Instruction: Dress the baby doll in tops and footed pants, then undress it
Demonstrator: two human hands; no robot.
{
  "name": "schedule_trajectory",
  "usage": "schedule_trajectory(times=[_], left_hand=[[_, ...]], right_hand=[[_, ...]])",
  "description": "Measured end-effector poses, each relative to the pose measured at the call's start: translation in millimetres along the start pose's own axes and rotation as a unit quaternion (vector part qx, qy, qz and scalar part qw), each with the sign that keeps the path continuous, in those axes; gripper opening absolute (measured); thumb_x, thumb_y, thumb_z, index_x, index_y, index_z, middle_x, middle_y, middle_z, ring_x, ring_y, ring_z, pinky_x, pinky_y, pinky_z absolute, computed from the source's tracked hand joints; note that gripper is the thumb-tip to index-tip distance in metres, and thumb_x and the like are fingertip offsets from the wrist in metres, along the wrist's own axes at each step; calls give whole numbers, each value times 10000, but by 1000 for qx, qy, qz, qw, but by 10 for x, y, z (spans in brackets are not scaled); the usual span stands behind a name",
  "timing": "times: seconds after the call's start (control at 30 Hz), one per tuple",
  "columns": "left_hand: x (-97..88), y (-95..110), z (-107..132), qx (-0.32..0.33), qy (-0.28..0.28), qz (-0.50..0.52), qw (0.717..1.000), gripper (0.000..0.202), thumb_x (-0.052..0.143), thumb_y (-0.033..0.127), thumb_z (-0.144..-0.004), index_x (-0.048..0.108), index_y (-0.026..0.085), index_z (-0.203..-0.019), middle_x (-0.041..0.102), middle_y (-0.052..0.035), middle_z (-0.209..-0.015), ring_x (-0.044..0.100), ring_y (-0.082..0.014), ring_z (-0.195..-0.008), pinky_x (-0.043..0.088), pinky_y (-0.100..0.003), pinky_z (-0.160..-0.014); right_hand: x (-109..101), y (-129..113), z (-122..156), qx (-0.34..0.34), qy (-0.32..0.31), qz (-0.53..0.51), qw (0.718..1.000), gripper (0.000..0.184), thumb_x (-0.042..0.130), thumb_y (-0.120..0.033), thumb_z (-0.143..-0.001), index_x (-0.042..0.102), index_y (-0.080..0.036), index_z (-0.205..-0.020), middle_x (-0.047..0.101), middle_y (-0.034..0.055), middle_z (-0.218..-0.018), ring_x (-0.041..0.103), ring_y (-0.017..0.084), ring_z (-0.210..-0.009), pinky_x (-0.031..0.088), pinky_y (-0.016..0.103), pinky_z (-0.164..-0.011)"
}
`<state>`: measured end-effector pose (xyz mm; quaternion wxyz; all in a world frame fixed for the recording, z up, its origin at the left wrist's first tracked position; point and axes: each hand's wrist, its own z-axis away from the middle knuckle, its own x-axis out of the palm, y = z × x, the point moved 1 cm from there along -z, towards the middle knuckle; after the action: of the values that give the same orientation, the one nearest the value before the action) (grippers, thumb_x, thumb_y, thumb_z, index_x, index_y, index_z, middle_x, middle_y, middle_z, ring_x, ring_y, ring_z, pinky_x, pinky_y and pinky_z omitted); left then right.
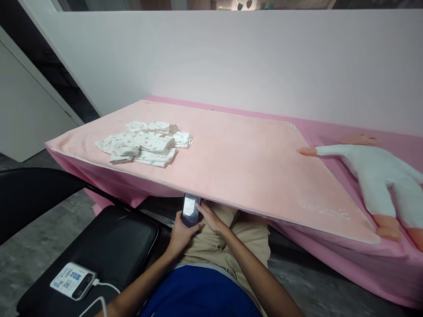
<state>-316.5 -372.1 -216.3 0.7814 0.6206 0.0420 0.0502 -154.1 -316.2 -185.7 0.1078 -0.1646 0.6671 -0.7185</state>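
Observation:
Over my lap, just under the table's front edge, my left hand [182, 232] is wrapped round a dark smartphone [189, 216] with a pale patch on its screen. My right hand [210, 216] is at the phone's right side, its fingers reaching to the screen and edge. Part of that hand lies close under the table edge, so whether it also grips the phone is hard to see. On the table, ahead and left of my hands, lies a loose pile of white printed baby clothes [142, 143].
A pink cloth [238, 158] covers the table. A doll in a pale suit [373, 169] lies at the right end. Left of me, a black chair [115, 246] holds a white power bank [72, 281] with a cable. A white partition [231, 61] stands behind the table.

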Motion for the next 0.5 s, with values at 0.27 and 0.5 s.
schedule_trajectory(times=[0.27,0.5], left_hand=[[102,171,273,24,-71,64,995,528,802,509,-855,622,292,-1302,709,-82,-1357,655,-301,-1298,487,-427,-1138],[73,9,146,-20,-127,182,975,657,761,559,-847,634,249,-1412,661,-112,-1492,627,-347,-1363,496,-465,-1142]], right_hand=[[-3,-98,63,-12,17,-92,996,576,631,-647,-997,657,-286,-1445,634,47,-1540,521,277,-1487,266,478,-1327],[-62,45,66,-19,35,-74,996,603,643,-607,-977,620,-293,-1492,628,42,-1547,467,265,-1529,289,490,-1310]])
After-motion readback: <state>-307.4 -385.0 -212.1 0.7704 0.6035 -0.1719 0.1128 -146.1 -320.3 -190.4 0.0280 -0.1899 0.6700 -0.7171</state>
